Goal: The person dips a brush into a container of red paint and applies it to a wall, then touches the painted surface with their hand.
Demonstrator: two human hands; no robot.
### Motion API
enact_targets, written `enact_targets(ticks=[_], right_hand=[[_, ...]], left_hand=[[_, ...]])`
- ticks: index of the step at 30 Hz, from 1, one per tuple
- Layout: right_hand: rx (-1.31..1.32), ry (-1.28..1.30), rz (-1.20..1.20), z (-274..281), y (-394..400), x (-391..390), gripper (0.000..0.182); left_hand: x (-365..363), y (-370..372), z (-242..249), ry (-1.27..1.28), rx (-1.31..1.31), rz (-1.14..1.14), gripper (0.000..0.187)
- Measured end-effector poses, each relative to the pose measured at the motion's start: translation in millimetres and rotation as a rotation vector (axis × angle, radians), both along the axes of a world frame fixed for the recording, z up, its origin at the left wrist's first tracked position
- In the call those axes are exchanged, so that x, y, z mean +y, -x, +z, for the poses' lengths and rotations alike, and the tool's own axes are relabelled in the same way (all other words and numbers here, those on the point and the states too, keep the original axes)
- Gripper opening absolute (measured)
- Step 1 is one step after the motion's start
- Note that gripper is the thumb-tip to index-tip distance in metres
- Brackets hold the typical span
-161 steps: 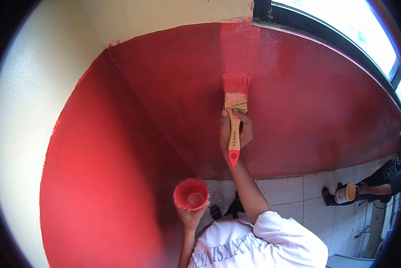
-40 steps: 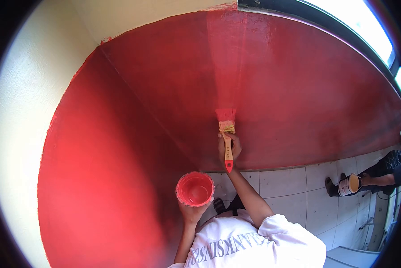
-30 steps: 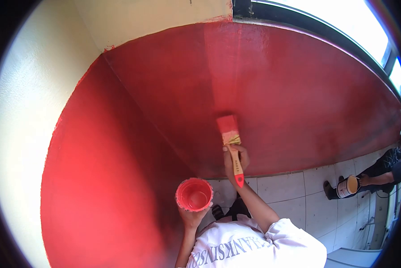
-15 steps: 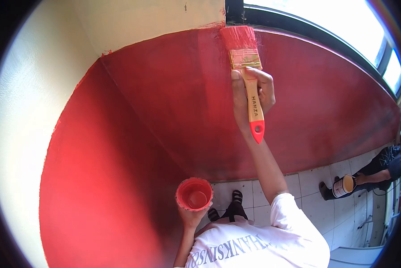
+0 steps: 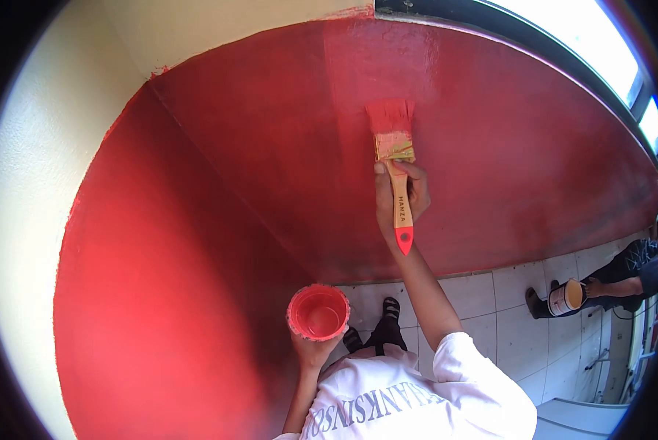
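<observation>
My right hand (image 5: 418, 192) grips a flat paintbrush (image 5: 401, 199) by its wooden handle, near the metal band. The handle has a red tip and the letters HANZA. Its red-coated bristles are against the red wall (image 5: 270, 139), below the window frame. Down at the lower middle, my left hand (image 5: 315, 349) holds a small cup of red paint (image 5: 318, 313) from beneath and the side. Some red paint lies at the bottom of the cup, and its rim is smeared. The cup hides part of my left fingers.
Cream wall (image 5: 233, 18) borders the red area above and at left. A dark window frame (image 5: 446, 13) runs along the upper right. At right, another person's hand (image 5: 596, 287) holds a paint can (image 5: 565, 298) over the white tiled floor (image 5: 483, 323).
My right hand has drawn the paintbrush down the wall, from the window frame's corner to well below it. My left hand keeps the cup in nearly the same place.
</observation>
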State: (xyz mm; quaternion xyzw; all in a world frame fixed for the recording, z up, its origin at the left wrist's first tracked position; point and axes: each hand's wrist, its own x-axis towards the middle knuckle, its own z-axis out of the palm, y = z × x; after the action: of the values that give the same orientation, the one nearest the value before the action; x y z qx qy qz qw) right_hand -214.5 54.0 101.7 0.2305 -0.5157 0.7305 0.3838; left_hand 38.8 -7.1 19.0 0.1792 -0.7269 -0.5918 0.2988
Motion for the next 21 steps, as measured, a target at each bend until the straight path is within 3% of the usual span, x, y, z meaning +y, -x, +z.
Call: enact_targets(ticks=[9, 16, 17, 21], right_hand=[[-0.122, -0.047, 0.039, -86, -15, 0, 0.021], [-0.257, -0.005, 0.050, -101, -18, 3, 0.021], [-0.236, -0.045, 0.035, -156, -27, -6, 0.022], [-0.306, -0.096, 0.012, -183, -36, -6, 0.020]], left_hand=[[-4, -4, -3, 0.035, -0.059, -0.017, 0.088], [9, 5, 60, 0.111, -0.088, -0.001, 0.081], [-3, -4, -1, 0.086, -0.057, -0.006, 0.081], [-5, -4, -2, 0.088, -0.056, -0.020, 0.081]])
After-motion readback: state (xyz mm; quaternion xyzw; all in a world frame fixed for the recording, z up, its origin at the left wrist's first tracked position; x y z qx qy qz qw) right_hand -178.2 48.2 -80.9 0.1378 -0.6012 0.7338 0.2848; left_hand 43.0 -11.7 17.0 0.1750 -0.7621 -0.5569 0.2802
